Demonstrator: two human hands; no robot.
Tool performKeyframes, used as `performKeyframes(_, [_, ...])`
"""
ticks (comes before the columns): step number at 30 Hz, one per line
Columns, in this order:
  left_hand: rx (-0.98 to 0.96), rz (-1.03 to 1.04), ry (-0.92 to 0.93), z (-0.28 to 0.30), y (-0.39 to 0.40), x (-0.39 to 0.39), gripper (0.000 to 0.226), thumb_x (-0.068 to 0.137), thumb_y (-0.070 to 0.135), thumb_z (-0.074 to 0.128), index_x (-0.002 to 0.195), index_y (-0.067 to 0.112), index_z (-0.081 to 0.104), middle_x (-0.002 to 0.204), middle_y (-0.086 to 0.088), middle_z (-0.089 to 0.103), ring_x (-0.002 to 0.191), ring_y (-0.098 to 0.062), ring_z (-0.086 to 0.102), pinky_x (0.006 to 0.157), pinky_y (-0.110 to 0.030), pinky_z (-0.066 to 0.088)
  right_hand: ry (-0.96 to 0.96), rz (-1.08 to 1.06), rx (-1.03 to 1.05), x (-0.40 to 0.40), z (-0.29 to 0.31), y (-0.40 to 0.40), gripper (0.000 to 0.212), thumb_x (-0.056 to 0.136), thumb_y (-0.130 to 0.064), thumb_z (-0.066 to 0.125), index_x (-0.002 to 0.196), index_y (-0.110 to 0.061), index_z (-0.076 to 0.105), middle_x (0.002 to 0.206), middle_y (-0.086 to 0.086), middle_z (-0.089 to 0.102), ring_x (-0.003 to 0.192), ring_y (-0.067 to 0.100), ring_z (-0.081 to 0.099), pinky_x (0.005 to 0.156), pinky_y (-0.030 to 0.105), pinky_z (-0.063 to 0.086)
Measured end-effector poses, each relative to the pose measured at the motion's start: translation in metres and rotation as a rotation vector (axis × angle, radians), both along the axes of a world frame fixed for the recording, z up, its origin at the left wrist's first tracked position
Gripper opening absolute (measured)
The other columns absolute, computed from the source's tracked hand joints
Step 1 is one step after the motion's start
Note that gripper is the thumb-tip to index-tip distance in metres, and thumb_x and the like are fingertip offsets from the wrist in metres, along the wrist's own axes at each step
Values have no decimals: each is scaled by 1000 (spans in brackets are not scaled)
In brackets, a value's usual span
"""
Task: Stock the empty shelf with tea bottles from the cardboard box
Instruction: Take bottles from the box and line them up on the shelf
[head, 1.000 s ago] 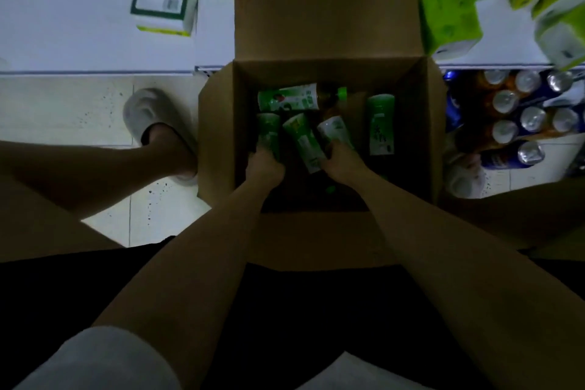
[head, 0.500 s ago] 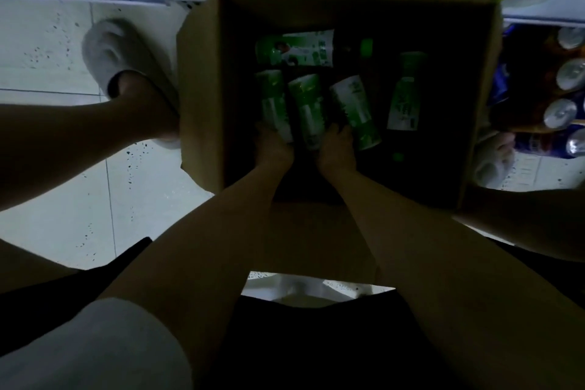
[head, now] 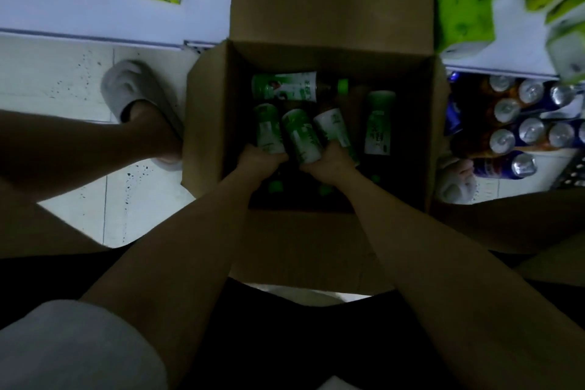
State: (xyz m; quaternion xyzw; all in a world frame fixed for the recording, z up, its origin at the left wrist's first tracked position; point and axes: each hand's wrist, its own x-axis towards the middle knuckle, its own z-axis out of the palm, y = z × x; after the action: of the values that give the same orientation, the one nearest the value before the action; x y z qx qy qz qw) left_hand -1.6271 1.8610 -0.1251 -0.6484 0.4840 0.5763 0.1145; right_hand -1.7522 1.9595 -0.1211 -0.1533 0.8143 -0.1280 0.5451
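Since a moment ago, shifted apart inside the cardboard box [head: 209, 123]: left hand [head: 258, 159] now curled round the leftmost tea bottle [head: 269, 130], right hand [head: 329, 161] closed over two bottles [head: 304, 139] beside it. Likely the pickup before shelving. Two more bottles lying farther in the box; empty white shelf [head: 63, 9] beyond its far flap.
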Motion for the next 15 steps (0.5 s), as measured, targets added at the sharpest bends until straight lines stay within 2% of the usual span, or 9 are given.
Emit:
performKeyframes(3, [-21, -148, -102, 20, -6, -1, 96, 69, 45, 77, 145, 9, 30, 138, -16, 47, 118, -32, 53, 92, -37, 50, -144, -65, 53, -6, 28, -7, 72, 84, -46, 66, 141, -11, 39, 136, 11, 52, 101, 26, 57, 76, 29, 51])
performKeyframes(5, [-32, -249, -78, 32, -12, -1, 95, 73, 49, 73, 147, 14, 26, 141, -16, 43, 122, -35, 49, 99, -44, 46, -249, -134, 93, -10, 46, -10, 63, 91, -49, 55, 144, -21, 35, 137, 11, 50, 92, 28, 62, 60, 32, 56])
performKeyframes(6, [-17, -270, -53, 37, -14, -1, 90, 75, 47, 71, 146, 15, 28, 140, -16, 44, 120, -35, 49, 100, -46, 45, -285, -152, 123, -10, 53, -8, 61, 93, -50, 51, 145, -25, 33, 139, 11, 47, 92, 31, 65, 60, 38, 60])
performKeyframes(8, [4, -311, -36, 41, -13, 1, 76, 80, 43, 68, 142, 16, 34, 135, -14, 48, 115, -33, 51, 98, -47, 47, -313, -161, 173, -9, 58, 1, 56, 95, -49, 48, 145, -28, 34, 142, 11, 44, 90, 34, 68, 71, 47, 62])
performKeyframes(10, [0, -327, -30, 43, -8, 1, 59, 84, 40, 65, 134, 18, 43, 128, -13, 51, 106, -30, 53, 93, -45, 49, -321, -223, 198, -5, 53, 16, 56, 95, -46, 51, 143, -22, 38, 140, 12, 46, 98, 33, 64, 83, 48, 59])
performKeyframes(13, [56, -145, 27, 47, -3, -3, 35, 90, 33, 60, 122, 19, 53, 120, -11, 53, 103, -31, 54, 87, -48, 55, -364, -425, 174, -6, 44, 30, 65, 90, -47, 58, 145, -18, 37, 138, 14, 50, 111, 34, 59, 88, 46, 57])
performKeyframes(15, [146, 19, 72, 54, -4, -6, 23, 96, 29, 52, 116, 20, 56, 119, -10, 50, 104, -33, 52, 75, -49, 58, -394, -487, 144, -9, 43, 33, 64, 92, -47, 56, 146, -20, 36, 139, 13, 50, 106, 33, 62, 82, 44, 59])
